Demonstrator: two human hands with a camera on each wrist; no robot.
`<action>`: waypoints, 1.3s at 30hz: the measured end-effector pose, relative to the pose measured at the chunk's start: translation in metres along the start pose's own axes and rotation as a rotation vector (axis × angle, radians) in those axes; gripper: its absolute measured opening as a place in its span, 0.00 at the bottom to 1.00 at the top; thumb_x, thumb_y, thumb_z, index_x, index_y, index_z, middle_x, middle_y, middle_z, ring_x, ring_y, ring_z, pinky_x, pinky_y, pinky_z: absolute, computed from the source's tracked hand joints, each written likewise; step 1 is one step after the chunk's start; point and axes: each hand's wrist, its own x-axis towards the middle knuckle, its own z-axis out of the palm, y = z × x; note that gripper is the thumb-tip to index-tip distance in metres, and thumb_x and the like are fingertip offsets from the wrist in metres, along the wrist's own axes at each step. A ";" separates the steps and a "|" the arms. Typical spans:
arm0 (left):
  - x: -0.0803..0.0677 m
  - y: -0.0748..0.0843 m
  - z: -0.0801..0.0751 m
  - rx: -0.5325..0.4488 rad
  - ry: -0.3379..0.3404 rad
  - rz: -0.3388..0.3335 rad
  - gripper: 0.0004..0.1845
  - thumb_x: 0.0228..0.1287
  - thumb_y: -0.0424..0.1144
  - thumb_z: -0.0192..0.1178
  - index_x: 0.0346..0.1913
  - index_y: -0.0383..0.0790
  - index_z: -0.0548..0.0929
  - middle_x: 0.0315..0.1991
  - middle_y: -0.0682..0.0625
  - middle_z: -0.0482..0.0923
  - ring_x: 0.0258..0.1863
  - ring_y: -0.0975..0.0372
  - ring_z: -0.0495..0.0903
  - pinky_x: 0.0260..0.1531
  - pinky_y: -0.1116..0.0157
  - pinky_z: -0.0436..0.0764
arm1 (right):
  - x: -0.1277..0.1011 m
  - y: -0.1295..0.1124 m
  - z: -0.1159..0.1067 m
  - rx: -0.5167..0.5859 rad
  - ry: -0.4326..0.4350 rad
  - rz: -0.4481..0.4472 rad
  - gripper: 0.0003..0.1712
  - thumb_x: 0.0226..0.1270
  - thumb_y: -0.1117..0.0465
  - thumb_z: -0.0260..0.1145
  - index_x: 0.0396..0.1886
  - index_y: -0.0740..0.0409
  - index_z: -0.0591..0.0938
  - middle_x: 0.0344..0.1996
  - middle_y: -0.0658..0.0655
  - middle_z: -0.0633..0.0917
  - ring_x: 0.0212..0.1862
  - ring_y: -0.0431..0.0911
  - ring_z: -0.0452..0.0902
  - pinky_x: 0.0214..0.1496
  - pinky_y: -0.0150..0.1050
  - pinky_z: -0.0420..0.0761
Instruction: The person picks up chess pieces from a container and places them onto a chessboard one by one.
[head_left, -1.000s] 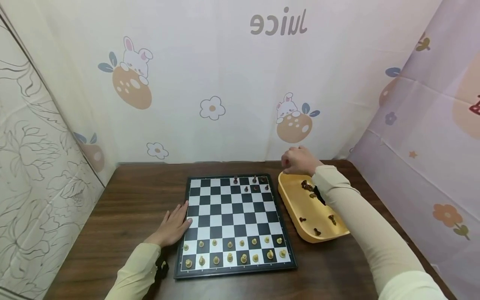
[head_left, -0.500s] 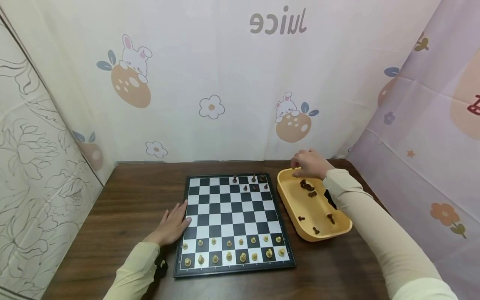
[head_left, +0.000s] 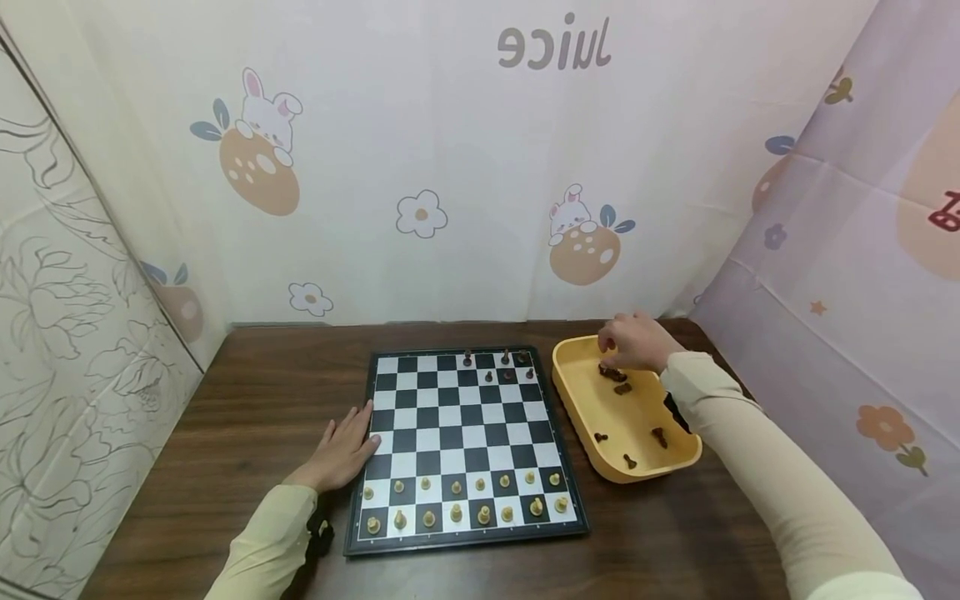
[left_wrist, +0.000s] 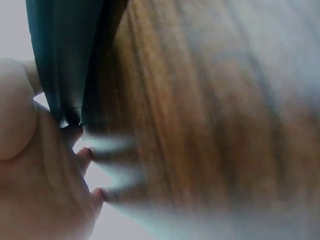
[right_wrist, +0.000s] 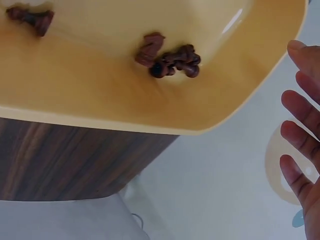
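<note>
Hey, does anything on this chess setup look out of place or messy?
Yes. The light pieces fill the two near rows of the chessboard, but only a few dark pieces stand at its far right corner. The other dark ones lie loose in the yellow tray, where the right hand reaches.

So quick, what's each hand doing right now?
Left hand: open, flat against the chessboard edge.
Right hand: open, empty, over the yellow tray.
</note>
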 end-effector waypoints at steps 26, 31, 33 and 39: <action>0.003 0.003 0.004 -0.014 -0.002 0.009 0.35 0.75 0.47 0.42 0.75 0.32 0.45 0.74 0.36 0.47 0.73 0.42 0.41 0.66 0.41 0.35 | -0.024 0.020 0.027 0.011 -0.059 -0.023 0.11 0.45 0.59 0.78 0.27 0.55 0.84 0.23 0.48 0.78 0.26 0.41 0.71 0.31 0.43 0.73; 0.001 0.000 0.003 -0.036 0.022 0.028 0.35 0.74 0.48 0.42 0.74 0.30 0.47 0.73 0.33 0.48 0.72 0.40 0.43 0.66 0.40 0.37 | -0.020 0.021 0.032 0.021 -0.067 -0.042 0.12 0.44 0.59 0.79 0.28 0.56 0.85 0.23 0.48 0.80 0.26 0.40 0.72 0.30 0.41 0.75; 0.000 -0.001 0.002 -0.039 0.030 0.035 0.36 0.74 0.48 0.43 0.74 0.29 0.47 0.72 0.32 0.48 0.72 0.40 0.43 0.65 0.40 0.37 | -0.018 0.021 0.035 0.023 -0.073 -0.052 0.12 0.44 0.59 0.79 0.28 0.56 0.85 0.23 0.48 0.80 0.26 0.40 0.72 0.29 0.40 0.76; 0.000 -0.004 0.002 -0.042 0.022 0.033 0.36 0.75 0.50 0.43 0.74 0.31 0.47 0.73 0.34 0.47 0.72 0.41 0.42 0.66 0.40 0.35 | -0.015 0.025 0.047 0.013 -0.098 -0.069 0.10 0.45 0.62 0.78 0.20 0.51 0.82 0.19 0.43 0.76 0.21 0.37 0.68 0.24 0.37 0.71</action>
